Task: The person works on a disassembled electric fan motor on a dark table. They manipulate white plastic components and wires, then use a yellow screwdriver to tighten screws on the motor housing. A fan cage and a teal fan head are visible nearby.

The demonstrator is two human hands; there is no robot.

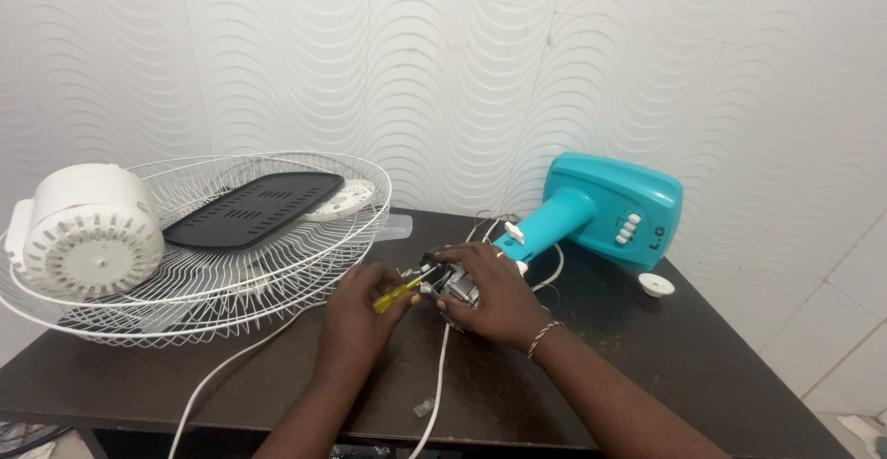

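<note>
My left hand (358,309) grips a small screwdriver with a yellow handle (395,295), its tip pointing at a metal fan motor (450,278). My right hand (492,295) is wrapped over that motor and holds it on the dark table (665,357). The motor sits at the end of a teal fan stand (605,213) that lies on its side, with white buttons on its base. Thin wires run from the motor toward the stand's neck.
A white wire fan guard (231,256) lies at the left, with a black slotted panel (254,208) and a white motor cover (88,228) resting in it. A white cable (231,362) trails off the front edge. A small white cap (655,284) lies at the right.
</note>
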